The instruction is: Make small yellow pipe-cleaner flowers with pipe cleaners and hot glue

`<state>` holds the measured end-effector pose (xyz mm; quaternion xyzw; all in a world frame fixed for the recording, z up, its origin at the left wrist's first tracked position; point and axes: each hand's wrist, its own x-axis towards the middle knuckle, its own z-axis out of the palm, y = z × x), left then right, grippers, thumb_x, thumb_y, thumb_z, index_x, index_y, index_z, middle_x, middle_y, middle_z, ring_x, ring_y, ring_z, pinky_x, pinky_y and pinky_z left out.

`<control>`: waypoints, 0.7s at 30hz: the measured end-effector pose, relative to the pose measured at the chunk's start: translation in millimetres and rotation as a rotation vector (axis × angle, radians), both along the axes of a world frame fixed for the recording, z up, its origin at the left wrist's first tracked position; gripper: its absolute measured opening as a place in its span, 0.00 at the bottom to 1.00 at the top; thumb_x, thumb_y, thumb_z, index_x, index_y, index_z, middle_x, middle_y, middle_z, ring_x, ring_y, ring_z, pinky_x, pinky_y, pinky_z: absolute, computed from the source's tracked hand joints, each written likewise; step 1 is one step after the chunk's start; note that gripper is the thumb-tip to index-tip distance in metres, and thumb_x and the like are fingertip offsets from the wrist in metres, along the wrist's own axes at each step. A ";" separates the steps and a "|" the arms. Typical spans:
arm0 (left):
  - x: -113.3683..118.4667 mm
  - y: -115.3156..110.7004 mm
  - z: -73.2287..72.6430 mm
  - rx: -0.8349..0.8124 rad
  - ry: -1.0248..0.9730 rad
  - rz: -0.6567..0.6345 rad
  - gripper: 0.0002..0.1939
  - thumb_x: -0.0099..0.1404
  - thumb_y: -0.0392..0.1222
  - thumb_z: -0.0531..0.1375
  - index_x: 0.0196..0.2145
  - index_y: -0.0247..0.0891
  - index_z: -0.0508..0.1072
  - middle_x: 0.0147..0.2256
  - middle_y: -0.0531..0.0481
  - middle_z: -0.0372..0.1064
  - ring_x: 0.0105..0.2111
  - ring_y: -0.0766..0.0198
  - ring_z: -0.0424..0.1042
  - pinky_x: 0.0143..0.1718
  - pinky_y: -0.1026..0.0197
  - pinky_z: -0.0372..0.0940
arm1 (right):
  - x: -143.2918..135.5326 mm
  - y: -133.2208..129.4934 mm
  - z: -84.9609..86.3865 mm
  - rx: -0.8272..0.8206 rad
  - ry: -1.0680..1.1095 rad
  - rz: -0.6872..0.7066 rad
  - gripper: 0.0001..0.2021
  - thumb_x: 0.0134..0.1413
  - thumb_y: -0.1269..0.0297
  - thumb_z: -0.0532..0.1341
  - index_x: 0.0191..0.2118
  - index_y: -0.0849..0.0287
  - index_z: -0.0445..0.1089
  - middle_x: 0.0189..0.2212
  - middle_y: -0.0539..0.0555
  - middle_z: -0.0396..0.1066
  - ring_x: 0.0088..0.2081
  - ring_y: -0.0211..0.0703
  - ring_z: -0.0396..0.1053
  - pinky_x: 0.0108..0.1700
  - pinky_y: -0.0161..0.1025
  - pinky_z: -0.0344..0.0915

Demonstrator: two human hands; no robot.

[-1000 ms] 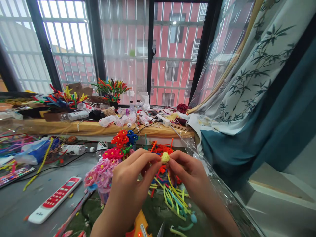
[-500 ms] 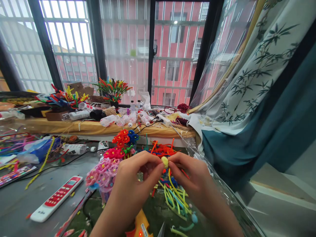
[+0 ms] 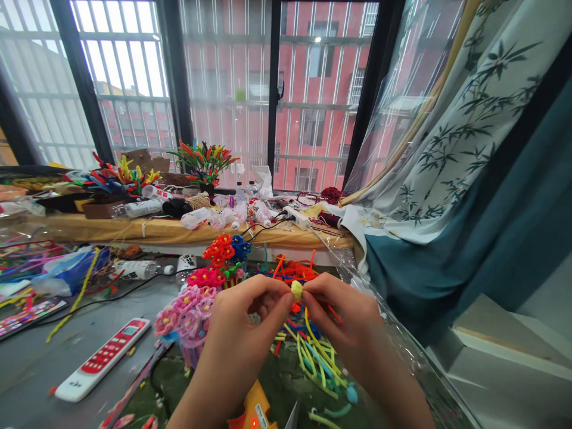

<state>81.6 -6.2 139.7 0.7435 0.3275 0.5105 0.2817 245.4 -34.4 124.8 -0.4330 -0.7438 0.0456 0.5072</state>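
Note:
Between the fingertips of both hands is a small yellow fuzzy ball (image 3: 297, 290), which looks like coiled pipe cleaner. My left hand (image 3: 254, 316) pinches it from the left with thumb and forefinger. From the other side my right hand (image 3: 342, 313) pinches it too, fingers curled. Beneath the hands lie loose yellow and light-blue pipe cleaners (image 3: 315, 357). Just left of my left hand stands a bunch of pink and purple pipe-cleaner flowers (image 3: 190, 313), with red flowers (image 3: 221, 251) and blue flowers (image 3: 241, 247) behind it.
A white remote control (image 3: 102, 360) lies on the grey table at left. An orange tool with a red light (image 3: 252, 408) and a pointed metal blade (image 3: 292, 416) sit at the near edge. Plastic bottles (image 3: 199, 217) and a power strip (image 3: 297, 218) crowd the window ledge.
The yellow ball has turned slightly and shifted a little left between the fingertips. Both hands keep nearly the same place, with the right fingers slightly nearer the left.

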 end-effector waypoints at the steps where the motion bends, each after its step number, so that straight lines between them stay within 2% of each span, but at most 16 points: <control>1: 0.3 -0.9 0.3 0.018 0.011 0.019 0.06 0.62 0.38 0.61 0.27 0.39 0.76 0.19 0.57 0.67 0.20 0.70 0.63 0.19 0.69 0.55 | -0.2 0.3 -0.3 0.013 -0.010 -0.008 0.07 0.65 0.70 0.56 0.35 0.57 0.70 0.29 0.49 0.71 0.30 0.37 0.70 0.33 0.31 0.64; 11: 2.7 -3.9 0.2 0.201 0.115 0.130 0.08 0.62 0.33 0.59 0.26 0.38 0.73 0.20 0.57 0.66 0.20 0.71 0.64 0.20 0.69 0.57 | -0.7 1.2 1.6 0.103 -0.063 -0.035 0.07 0.64 0.71 0.56 0.34 0.57 0.69 0.28 0.49 0.71 0.28 0.35 0.69 0.31 0.30 0.64; 18: 11.0 -10.9 -2.6 0.488 0.176 0.290 0.08 0.64 0.29 0.58 0.28 0.37 0.71 0.24 0.55 0.67 0.20 0.71 0.65 0.22 0.69 0.59 | 0.6 2.4 -1.5 0.079 -0.056 -0.031 0.08 0.65 0.69 0.55 0.35 0.57 0.68 0.28 0.49 0.70 0.28 0.37 0.69 0.33 0.32 0.65; 21: 15.1 -13.6 -8.7 0.631 0.203 0.387 0.05 0.65 0.29 0.58 0.32 0.35 0.72 0.27 0.52 0.70 0.25 0.69 0.70 0.28 0.68 0.65 | -0.3 1.4 -0.7 0.088 -0.036 -0.026 0.08 0.66 0.69 0.54 0.35 0.57 0.68 0.28 0.49 0.70 0.28 0.37 0.69 0.32 0.31 0.65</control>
